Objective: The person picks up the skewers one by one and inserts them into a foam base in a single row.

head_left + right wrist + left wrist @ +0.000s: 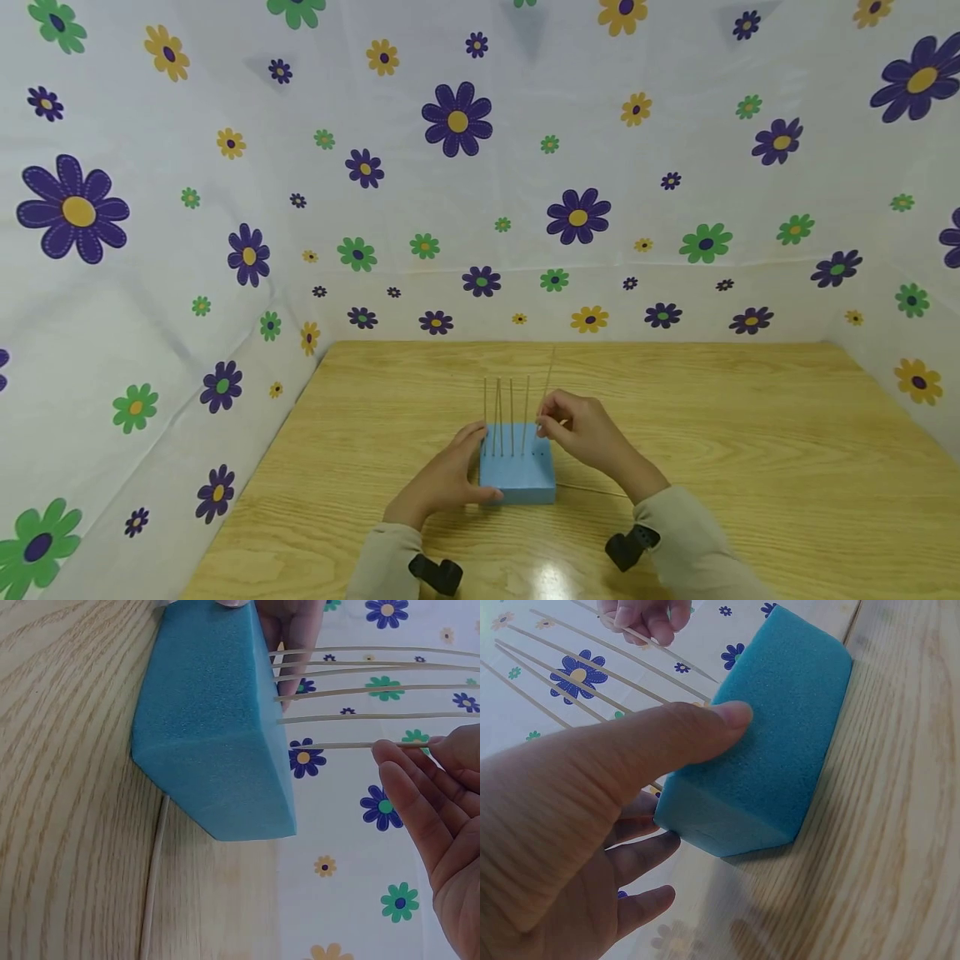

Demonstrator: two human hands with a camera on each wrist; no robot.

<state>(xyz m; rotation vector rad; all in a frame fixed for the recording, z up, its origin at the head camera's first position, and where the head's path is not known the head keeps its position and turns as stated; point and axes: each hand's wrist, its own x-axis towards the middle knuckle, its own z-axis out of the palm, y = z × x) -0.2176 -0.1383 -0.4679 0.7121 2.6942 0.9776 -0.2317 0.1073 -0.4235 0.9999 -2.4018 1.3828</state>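
A light-blue foam block (pixel 519 477) sits on the wooden table in the head view. My left hand (pixel 444 477) grips it from the left, with the thumb on the front face, as the left wrist view also shows. Several thin wooden sticks (pixel 512 408) stand in a row in the block's top. Between thumb and fingertips, my right hand (pixel 588 429) pinches another stick (pixel 337 745) above the right part of the top, tilted slightly in the head view. Its lower tip is at the top surface; whether it has entered the foam I cannot tell. Small dark holes (pixel 542 454) show near there.
One more stick (pixel 155 877) lies on the table (pixel 750 433), running out to the right from beside the block. A white cloth with printed flowers (pixel 525 183) hangs behind the table and along both sides.
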